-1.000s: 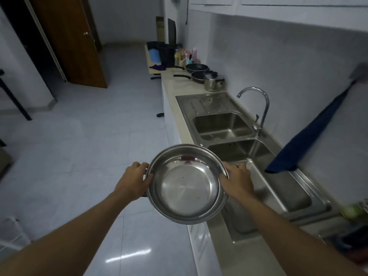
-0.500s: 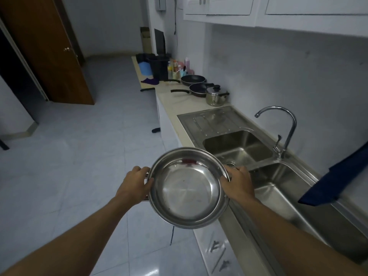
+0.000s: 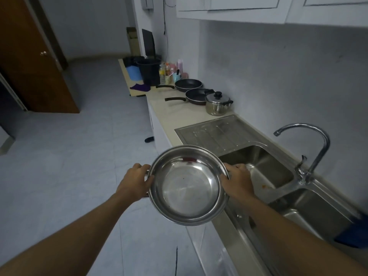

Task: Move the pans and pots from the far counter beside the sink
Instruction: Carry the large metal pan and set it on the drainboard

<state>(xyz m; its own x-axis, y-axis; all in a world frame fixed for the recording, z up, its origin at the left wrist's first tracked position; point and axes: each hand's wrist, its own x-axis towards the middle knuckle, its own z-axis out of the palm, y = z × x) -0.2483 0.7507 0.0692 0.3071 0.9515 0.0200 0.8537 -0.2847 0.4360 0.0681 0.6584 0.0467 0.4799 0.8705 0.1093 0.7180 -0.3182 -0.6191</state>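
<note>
The fingers of the left hand (image 3: pixel 135 183) curl close together round the left edge of the steel pan (image 3: pixel 188 185), where a small side handle shows between knuckles and rim. The thumb lies against the outer wall, and the fingertips are hidden beneath. The right hand (image 3: pixel 237 183) mirrors it on the opposite edge, with fingers bunched and wrapped under the rim and the thumb along the top. Its fingertips are also out of sight.

Both hands hold the pan in the air, above the front edge of the counter (image 3: pixel 173 114), at the near corner of the drainboard (image 3: pixel 215 132) and the first sink basin (image 3: pixel 258 166). About half of it hangs over the floor. The pan is round, so it has no long axis of its own. The line from grip to grip runs left to right across the view, and the open mouth faces up, tipped a little toward the camera. A reddish reflection sits on its far inner wall.

Beyond the drainboard, a lidded pot (image 3: pixel 216 103) stands on the counter just beside a black frying pan (image 3: pixel 197 96), with a second frying pan (image 3: pixel 188 84) behind it. Both long handles point left, toward the counter's front edge, so each pan lies crosswise on the counter.

Further back are a black bucket (image 3: pixel 149 71) and a cluster of bottles (image 3: pixel 169 70). The tap (image 3: pixel 310 148) arches over the basins at right, and a blue cloth (image 3: pixel 352 234) shows at the right edge.
</note>
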